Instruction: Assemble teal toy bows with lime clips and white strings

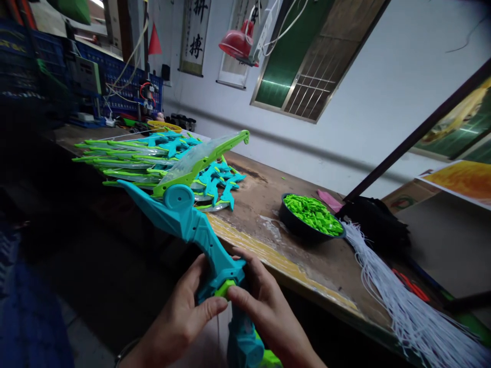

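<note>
A teal and lime-green plastic toy bow (209,237) slants up from the bottom of the view, with one green limb reaching over the bench. My left hand (187,301) is closed around the left side of its middle. My right hand (264,299) grips the right side, its thumb on a small lime-green piece (225,288) set in the teal body. The left thumb lies close to that piece too. The lower end of the bow is partly hidden by my right hand and cut off by the frame.
Several similar bows (164,158) lie piled on the wooden bench (264,204). A dark bowl (307,232) of green plastic pieces stands to the right, near a bundle of white cords (402,291) and red-handled scissors (410,284). A red lamp (238,43) hangs above.
</note>
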Available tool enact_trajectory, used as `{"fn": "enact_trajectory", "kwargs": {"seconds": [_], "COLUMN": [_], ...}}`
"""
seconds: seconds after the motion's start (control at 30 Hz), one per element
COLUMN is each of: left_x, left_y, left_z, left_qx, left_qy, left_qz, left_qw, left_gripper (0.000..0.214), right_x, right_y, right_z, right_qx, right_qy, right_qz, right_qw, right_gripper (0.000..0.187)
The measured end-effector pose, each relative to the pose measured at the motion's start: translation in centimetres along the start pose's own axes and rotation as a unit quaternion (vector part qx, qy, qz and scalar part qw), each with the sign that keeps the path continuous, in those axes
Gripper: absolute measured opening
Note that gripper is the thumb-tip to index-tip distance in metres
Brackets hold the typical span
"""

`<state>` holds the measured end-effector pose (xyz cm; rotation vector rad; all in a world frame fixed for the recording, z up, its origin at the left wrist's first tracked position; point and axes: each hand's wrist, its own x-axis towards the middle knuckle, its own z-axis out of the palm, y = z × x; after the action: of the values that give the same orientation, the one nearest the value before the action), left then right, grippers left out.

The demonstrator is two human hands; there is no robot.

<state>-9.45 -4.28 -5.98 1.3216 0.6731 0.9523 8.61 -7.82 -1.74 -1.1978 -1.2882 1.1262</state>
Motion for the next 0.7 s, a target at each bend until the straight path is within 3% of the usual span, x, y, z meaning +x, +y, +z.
{"fn": "enact_trajectory", "kwargs": {"seconds": [0.17, 0.27, 0.4, 0.47, 0.57, 0.7], "left_x": [-0.1, -0.5, -0.9, -0.8, -0.5, -0.6], "left_y": [0.1, -0.3, -0.3, 0.1, 0.7, 0.9], "left_z": [0.1, 0.7, 1.6, 1.5, 0.5, -0.9], "left_qx": [0.0, 0.007, 0.018, 0.042, 0.054, -0.085], "left_qy": [0.004, 0.043, 0.106, 0.095, 0.035, 0.0], "left_qz": [-0.011, -0.018, -0.002, -0.001, -0.036, -0.135], "left_qw": [1.0, 0.999, 0.994, 0.995, 0.997, 0.987], "left_gripper": [0.063, 0.062, 0.054, 0.051, 0.055, 0.076], "right_x": [0.2, -0.1, -1.0, -1.1, -0.6, 0.1], "right_y": [-0.2, -0.2, 0.4, 0.7, 0.8, 0.6], "right_z": [0.1, 0.2, 0.4, 0.6, 0.6, 0.4], "right_qx": [0.051, 0.051, -0.009, -0.024, 0.012, 0.072], "right_qy": [-0.01, -0.019, 0.011, 0.028, 0.021, -0.001], "right_qz": [0.046, 0.07, 0.052, 0.054, 0.071, 0.096], "right_qw": [0.998, 0.996, 0.999, 0.998, 0.997, 0.993], "right_gripper": [0.068, 0.059, 0.045, 0.043, 0.041, 0.043]}}
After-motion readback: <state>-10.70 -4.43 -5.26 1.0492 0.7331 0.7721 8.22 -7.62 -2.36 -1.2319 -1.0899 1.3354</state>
